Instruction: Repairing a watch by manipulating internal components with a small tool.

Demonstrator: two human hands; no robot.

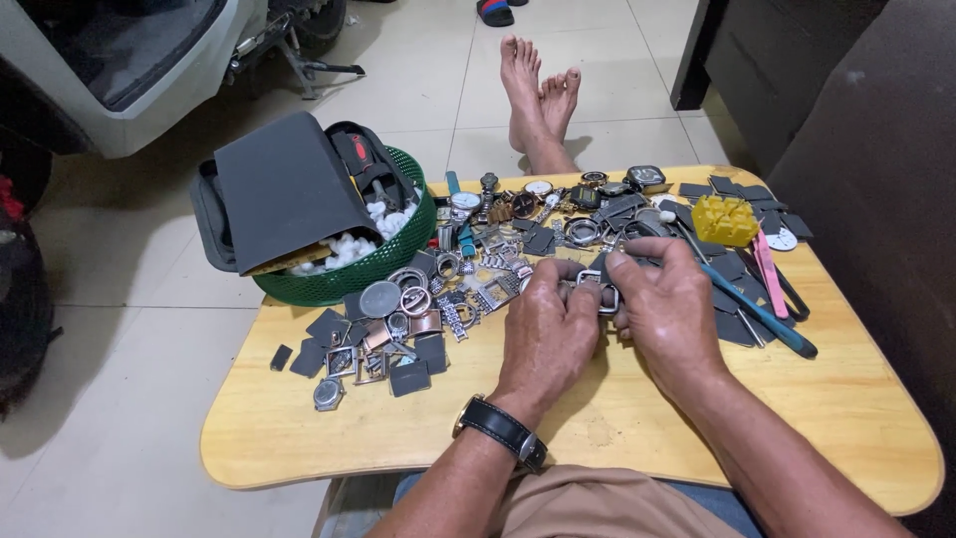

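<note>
Bare wood lay along the table's (299, 438) near edge. At the far left corner, a green basket (344, 281) held cotton balls and a grey pouch. Left hand (546, 329) and right hand (665, 309) together pinched a square metal watch case (597, 290) mid-table.

A green basket (398, 261) holds a grey pouch (284, 189), beside a yellow block (724, 220) on the pale wooden table (637, 428).

A pale tiled floor (418, 90) is seen beneath a low wooden tabletop (637, 428). Dark furniture (797, 70) is set at the right, a white vehicle body (110, 90) at the upper left.
</note>
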